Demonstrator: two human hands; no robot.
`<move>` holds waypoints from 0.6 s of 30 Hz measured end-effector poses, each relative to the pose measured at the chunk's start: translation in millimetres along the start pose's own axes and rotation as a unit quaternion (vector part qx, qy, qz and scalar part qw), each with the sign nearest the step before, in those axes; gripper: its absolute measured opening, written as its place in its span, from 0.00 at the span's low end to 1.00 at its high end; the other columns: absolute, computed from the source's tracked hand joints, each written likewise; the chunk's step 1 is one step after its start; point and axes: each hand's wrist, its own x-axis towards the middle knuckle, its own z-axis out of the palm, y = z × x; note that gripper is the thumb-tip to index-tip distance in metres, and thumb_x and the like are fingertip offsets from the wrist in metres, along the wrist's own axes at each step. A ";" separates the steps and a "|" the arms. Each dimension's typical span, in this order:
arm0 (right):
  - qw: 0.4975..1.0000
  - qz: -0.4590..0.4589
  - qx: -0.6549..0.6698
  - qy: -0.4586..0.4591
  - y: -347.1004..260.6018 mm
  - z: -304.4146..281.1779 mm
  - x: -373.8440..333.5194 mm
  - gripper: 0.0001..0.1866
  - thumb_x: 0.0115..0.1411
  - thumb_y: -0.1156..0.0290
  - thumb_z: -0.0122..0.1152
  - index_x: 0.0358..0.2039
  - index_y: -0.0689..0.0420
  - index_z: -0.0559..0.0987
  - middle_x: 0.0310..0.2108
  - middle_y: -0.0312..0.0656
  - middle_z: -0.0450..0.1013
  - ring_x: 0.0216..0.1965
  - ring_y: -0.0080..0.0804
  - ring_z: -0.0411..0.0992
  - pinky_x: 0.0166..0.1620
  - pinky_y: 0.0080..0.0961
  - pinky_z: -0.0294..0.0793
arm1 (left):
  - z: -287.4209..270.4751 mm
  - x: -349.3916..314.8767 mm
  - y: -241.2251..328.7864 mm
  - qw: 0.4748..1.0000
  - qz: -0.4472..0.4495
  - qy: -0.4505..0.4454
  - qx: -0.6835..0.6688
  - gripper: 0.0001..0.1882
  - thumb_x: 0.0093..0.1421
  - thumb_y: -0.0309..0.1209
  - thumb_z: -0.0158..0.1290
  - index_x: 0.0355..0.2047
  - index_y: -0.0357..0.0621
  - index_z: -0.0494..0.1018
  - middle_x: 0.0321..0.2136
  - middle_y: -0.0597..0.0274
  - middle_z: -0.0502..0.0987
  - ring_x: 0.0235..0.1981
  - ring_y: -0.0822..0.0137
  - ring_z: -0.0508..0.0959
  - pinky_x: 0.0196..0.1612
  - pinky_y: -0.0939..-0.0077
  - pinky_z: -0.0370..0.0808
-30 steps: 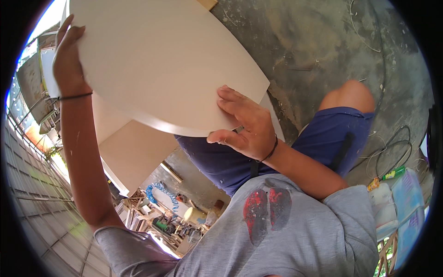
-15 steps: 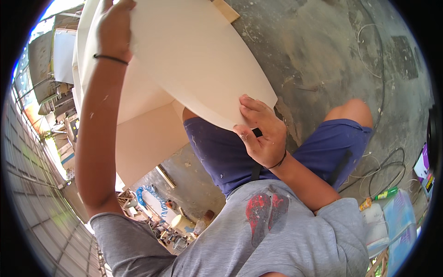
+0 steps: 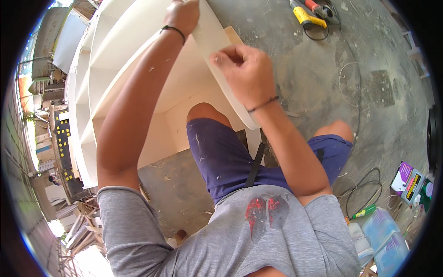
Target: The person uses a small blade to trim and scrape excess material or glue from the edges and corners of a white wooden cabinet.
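Observation:
A long white curved panel slants from the top of the view down toward my lap, its narrow edge turned to me. My left hand is closed at the panel's upper part, its fingertips cut off by the frame. My right hand is over the panel's right side, fingers curled and thumb against the forefinger. Whatever lies in that pinch is too small or hidden to make out. Behind my left arm stands a white shelving unit with several open compartments.
On the concrete floor lie a yellow corded power tool and a red one. To the right are a purple and white box, a green tube and clear blue containers. Scrap wood lies lower left.
The panel has turned from its broad face to its narrow edge. My right hand has left its lower end, moved up and curled into a pinch. My left hand has shifted right.

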 end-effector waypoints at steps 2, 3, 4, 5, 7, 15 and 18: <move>0.998 -0.007 -0.048 -0.030 -8.2 -0.5 10.6 0.13 0.54 0.65 0.62 0.29 0.65 0.80 0.27 0.50 0.78 0.29 0.36 0.78 0.32 0.28 0.76 | 3.1 0.8 -2.2 0.999 0.040 0.012 -0.030 0.29 0.57 0.37 0.45 0.60 0.46 0.60 0.32 0.45 0.77 0.34 0.55 0.77 0.39 0.63 0.72; 0.999 -0.022 -0.035 -0.028 -4.9 -5.0 6.2 0.12 0.55 0.66 0.62 0.30 0.65 0.80 0.29 0.50 0.78 0.30 0.35 0.78 0.32 0.27 0.76 | 5.6 -9.1 6.5 0.996 0.050 0.006 -0.076 0.29 0.57 0.37 0.44 0.60 0.46 0.60 0.37 0.42 0.77 0.39 0.52 0.78 0.43 0.63 0.72; 0.999 -0.037 -0.018 -0.032 -0.1 -7.0 -4.2 0.12 0.56 0.67 0.62 0.32 0.66 0.80 0.31 0.50 0.78 0.30 0.33 0.78 0.33 0.26 0.77 | 6.0 -6.6 4.4 0.998 0.041 0.011 -0.054 0.29 0.58 0.38 0.44 0.61 0.46 0.59 0.42 0.39 0.74 0.44 0.51 0.75 0.47 0.63 0.70; 0.998 -0.051 -0.003 -0.036 6.8 -9.4 -17.0 0.12 0.57 0.69 0.62 0.34 0.66 0.80 0.32 0.49 0.78 0.31 0.32 0.78 0.34 0.25 0.77 | 7.8 0.5 0.6 0.999 0.031 0.015 -0.033 0.30 0.58 0.39 0.43 0.61 0.45 0.58 0.47 0.37 0.71 0.50 0.50 0.72 0.51 0.63 0.69; 0.998 -0.022 0.044 -0.045 23.9 -18.2 -49.6 0.13 0.58 0.71 0.61 0.40 0.66 0.78 0.38 0.48 0.77 0.35 0.29 0.77 0.37 0.24 0.78 | 19.1 20.4 -14.4 0.993 0.065 0.017 0.097 0.31 0.59 0.40 0.42 0.63 0.44 0.55 0.55 0.34 0.64 0.58 0.48 0.65 0.57 0.63 0.64; 0.988 -0.017 -0.116 -0.099 73.1 -49.8 -107.3 0.14 0.60 0.69 0.60 0.41 0.66 0.77 0.42 0.49 0.76 0.39 0.35 0.76 0.44 0.25 0.72 | 3.8 41.0 -39.3 0.993 0.101 -0.044 -0.047 0.35 0.65 0.50 0.41 0.60 0.31 0.56 0.55 0.34 0.64 0.58 0.44 0.65 0.59 0.62 0.62; 0.978 -0.030 -0.173 -0.110 66.3 -63.3 -103.2 0.13 0.60 0.69 0.59 0.40 0.66 0.77 0.41 0.50 0.76 0.38 0.39 0.76 0.43 0.27 0.72 | -55.6 26.4 -59.3 0.981 0.168 -0.070 0.072 0.31 0.65 0.50 0.40 0.53 0.32 0.65 0.45 0.35 0.73 0.50 0.43 0.72 0.55 0.61 0.66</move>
